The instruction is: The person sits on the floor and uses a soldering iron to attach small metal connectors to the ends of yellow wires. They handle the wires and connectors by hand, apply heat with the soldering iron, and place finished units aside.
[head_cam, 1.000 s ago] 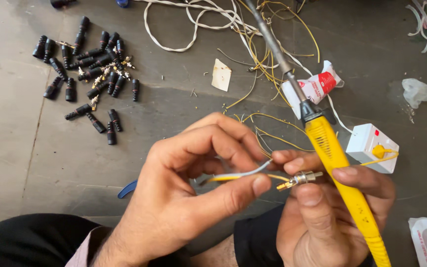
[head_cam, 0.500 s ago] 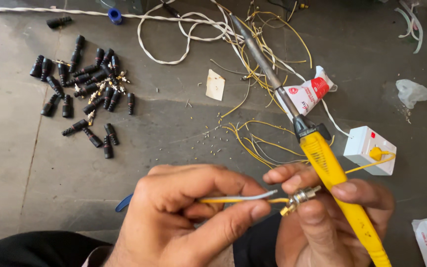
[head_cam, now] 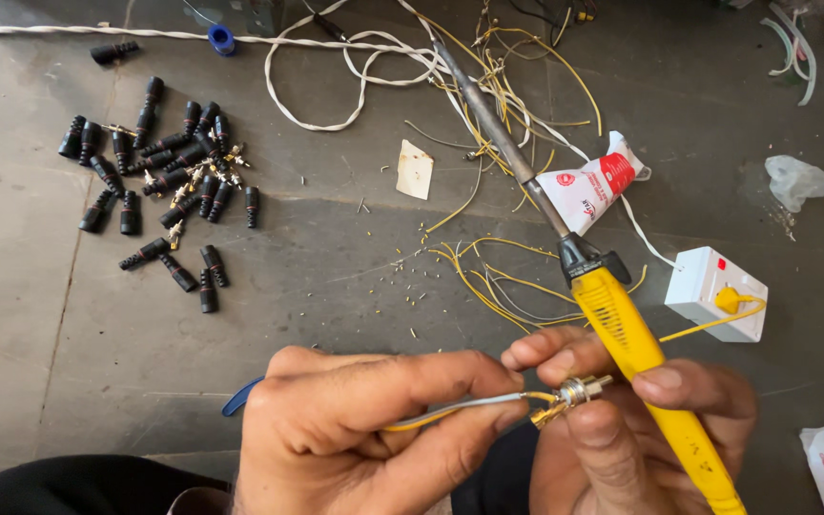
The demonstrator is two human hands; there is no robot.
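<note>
My left hand pinches a thin grey and yellow wire between thumb and fingers. The wire's end meets a small metal connector plug, which my right hand holds between thumb and fingertips. That right hand also grips the yellow handle of a soldering iron, whose metal shaft points up and away toward the tangled wires. Both hands are close together near the bottom of the view.
A pile of black connector shells lies at the upper left. Loose yellow wires, a white twisted cable, a red and white tube, a white switch socket and a paper scrap lie on the grey floor.
Both hands have sunk lower in the view while still holding wire, plug and iron. The view has tilted so more of the floor at the top shows.
</note>
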